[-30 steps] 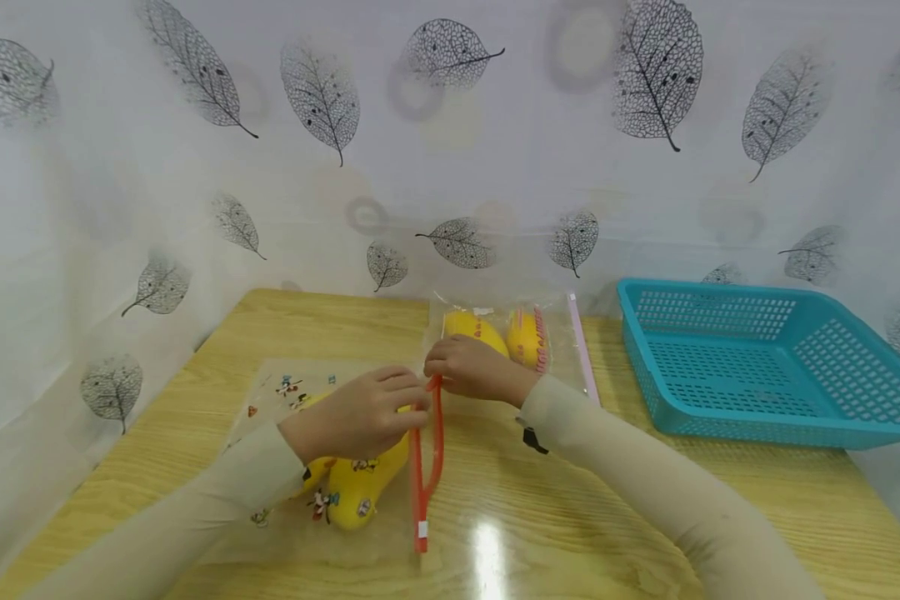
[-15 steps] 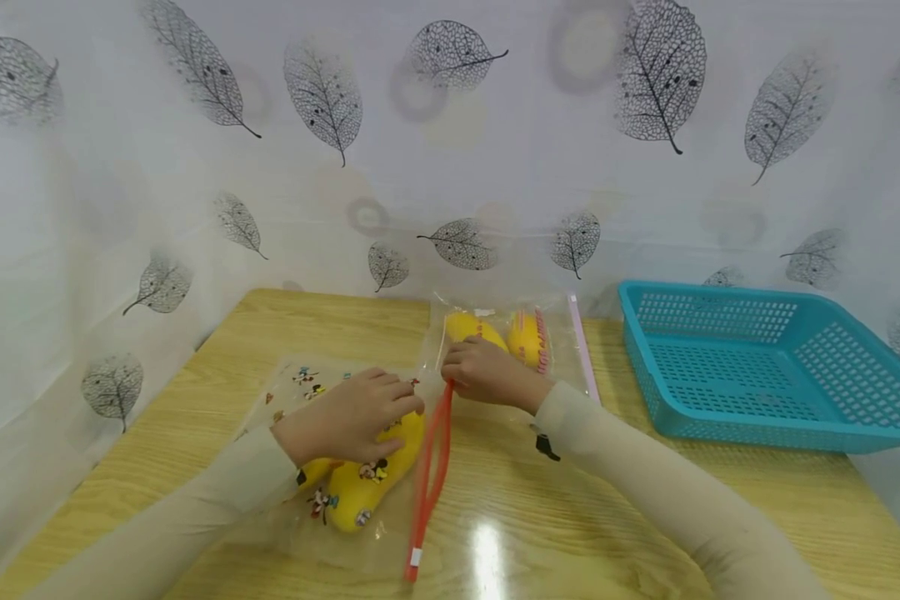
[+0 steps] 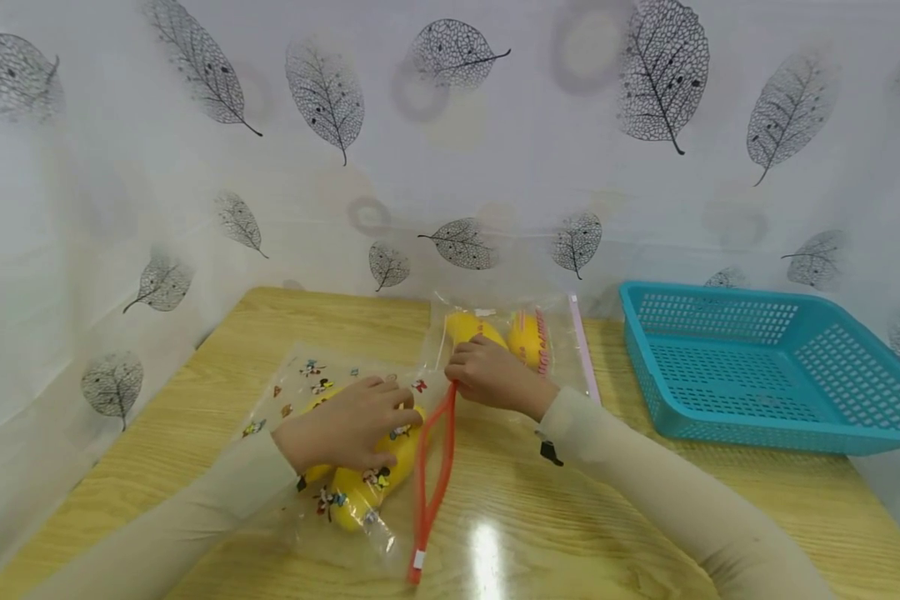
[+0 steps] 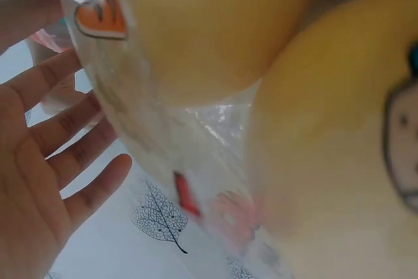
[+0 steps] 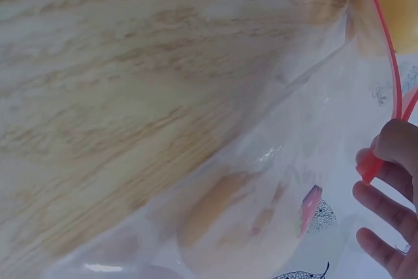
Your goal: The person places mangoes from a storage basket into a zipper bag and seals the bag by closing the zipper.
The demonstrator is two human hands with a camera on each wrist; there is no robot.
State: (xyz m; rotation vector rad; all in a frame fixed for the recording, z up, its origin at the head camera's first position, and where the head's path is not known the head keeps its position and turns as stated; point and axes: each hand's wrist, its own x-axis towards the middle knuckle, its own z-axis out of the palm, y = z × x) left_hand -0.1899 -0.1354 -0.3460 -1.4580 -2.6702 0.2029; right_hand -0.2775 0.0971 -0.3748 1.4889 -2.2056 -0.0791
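A clear zip bag with cartoon prints (image 3: 321, 386) lies at the left front, holding smooth yellow mango-like fruits (image 3: 352, 504). Its red zip strip (image 3: 422, 500) gapes into a narrow loop at the mouth. My right hand (image 3: 495, 377) pinches the far end of this strip; in the right wrist view, thumb and fingers (image 5: 388, 191) grip the red end. Over the bag spreads my left hand (image 3: 345, 425), fingers loosely extended. The left wrist view shows that hand (image 4: 32, 142) with its fingers against the film, beside the yellow fruits (image 4: 326, 129).
Behind, a second clear bag with a lilac zip strip (image 3: 583, 346) holds two yellow fruits (image 3: 525, 337). A blue plastic basket (image 3: 757, 425) stands at the right of the wooden table (image 3: 570, 533). A leaf-patterned curtain (image 3: 495, 183) rises around it.
My right hand has moved slightly right, drawing the red strip's far end along. My left hand has left the strip, moved slightly left and spread its fingers over the bag.
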